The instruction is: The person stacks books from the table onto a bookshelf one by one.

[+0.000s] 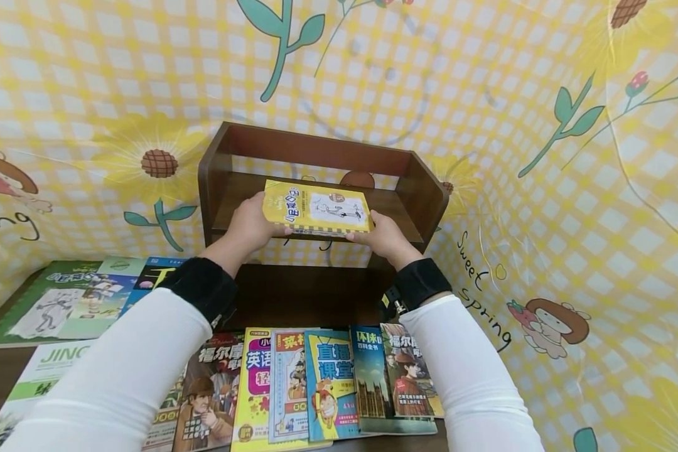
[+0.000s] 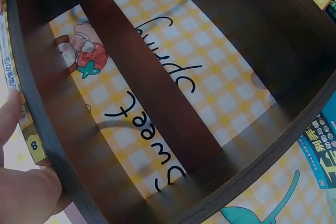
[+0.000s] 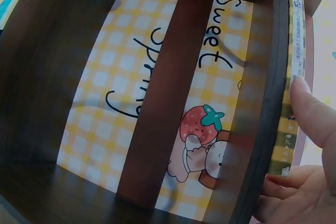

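yellow book (image 1: 316,207) held at both ends over the brown shelf (image 1: 208,182)

i have the book by its short ends, my left hand (image 1: 248,227) pinching one and my right hand (image 1: 385,235) the other, with a thumb along the spine (image 2: 30,135) on each side. it lies cover up above the upper board of the shelf, near the front edge; whether it touches the wood i cannot tell. large blue characters on the cover read 小屁孩日记, set sideways beside a white panel with a line drawing. the spine carries a title label and, in my left wrist view, a figure 8.

below the shelf, more covers lie face up. a green book (image 1: 39,307) with a cartoon drawing is at the far left, and a magazine (image 1: 45,370) lettered "jing" is nearer me, the rest of its word hidden by my sleeve. further right come a 福尔摩 cover (image 1: 215,389), its title cut off, a yellow and pink 英语 book (image 1: 253,402), the blue 直播课堂 (image 1: 330,376), the 环球 百科全书 volume (image 1: 373,370) and a second 福尔摩 cover (image 1: 409,376) by my right sleeve (image 1: 474,376). the checked cloth (image 1: 627,263) around it all says "sweet spring".
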Tool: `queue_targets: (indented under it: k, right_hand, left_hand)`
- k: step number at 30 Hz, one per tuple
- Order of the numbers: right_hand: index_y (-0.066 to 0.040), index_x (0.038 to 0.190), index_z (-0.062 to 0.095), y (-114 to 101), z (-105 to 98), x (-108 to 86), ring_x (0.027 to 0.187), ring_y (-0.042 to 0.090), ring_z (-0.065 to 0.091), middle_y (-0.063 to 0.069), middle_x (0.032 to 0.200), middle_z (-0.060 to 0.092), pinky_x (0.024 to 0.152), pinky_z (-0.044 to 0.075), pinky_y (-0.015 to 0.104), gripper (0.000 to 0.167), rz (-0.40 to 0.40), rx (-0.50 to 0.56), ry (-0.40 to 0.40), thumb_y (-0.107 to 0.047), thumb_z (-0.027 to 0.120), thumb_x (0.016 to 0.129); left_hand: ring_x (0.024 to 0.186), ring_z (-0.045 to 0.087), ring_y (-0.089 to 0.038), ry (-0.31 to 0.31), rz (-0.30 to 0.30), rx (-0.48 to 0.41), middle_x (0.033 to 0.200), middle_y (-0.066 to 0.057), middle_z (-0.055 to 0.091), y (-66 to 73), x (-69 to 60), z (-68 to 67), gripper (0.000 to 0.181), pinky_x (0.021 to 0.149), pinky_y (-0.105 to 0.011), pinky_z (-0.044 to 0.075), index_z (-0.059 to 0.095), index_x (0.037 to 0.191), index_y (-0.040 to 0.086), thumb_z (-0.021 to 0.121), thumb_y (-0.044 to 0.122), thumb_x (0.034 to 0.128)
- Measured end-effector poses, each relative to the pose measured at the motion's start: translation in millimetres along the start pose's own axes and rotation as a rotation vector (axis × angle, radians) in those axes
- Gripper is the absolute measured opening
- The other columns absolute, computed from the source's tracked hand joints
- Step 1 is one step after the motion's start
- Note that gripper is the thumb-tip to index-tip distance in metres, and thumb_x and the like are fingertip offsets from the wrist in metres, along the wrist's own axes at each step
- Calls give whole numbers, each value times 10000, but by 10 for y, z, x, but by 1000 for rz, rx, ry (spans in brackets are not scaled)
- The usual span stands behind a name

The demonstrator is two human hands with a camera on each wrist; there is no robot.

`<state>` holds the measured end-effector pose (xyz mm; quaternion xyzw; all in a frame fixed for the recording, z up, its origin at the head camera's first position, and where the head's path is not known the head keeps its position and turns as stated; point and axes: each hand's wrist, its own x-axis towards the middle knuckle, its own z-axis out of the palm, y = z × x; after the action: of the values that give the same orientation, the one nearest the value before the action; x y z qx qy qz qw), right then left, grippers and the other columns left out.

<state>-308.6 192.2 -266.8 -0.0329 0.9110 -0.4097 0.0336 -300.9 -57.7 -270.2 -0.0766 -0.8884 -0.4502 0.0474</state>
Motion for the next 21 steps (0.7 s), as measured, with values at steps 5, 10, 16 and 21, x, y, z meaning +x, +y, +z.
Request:
queue_targets:
  k: [5, 10, 16, 21]
  right_hand:
    - [-55, 1340, 498, -3, -10, 11, 1012, 247, 528, 124, 1155, 615, 936, 403, 369, 522, -3, -17, 2, -257, 695, 901]
    - [-63, 1370, 485, 4, -16, 21, 1033, 244, 518, 125, 1184, 608, 952, 396, 363, 546, 10, -28, 10, -260, 691, 904]
    - [-50, 1383, 468, -2, -30, 19, 1023, 247, 515, 135, 1180, 602, 939, 393, 352, 563, 11, -25, 16, -250, 690, 907]
    - [-34, 1373, 469, 4, -41, 38, 998, 232, 510, 135, 1167, 600, 916, 390, 331, 554, 11, -21, 28, -246, 687, 909]
  left_hand:
    - [1077, 536, -338, -5, -21, 1, 1202, -203, 555, 16, 39, -12, 685, 928, -442, 432, 398, 1384, -25, 768, 130, 830]
    - [1069, 529, -330, -6, -51, -13, 1203, -200, 549, 30, 71, 10, 695, 924, -429, 428, 391, 1388, -19, 771, 129, 826]
    - [1064, 518, -329, 2, -53, -10, 1222, -207, 505, 44, 73, 50, 714, 898, -416, 431, 345, 1414, -9, 752, 128, 844]
    - [1066, 545, -313, 16, -46, -33, 1247, -193, 496, 54, 71, 92, 734, 893, -400, 464, 313, 1441, 16, 739, 111, 851]
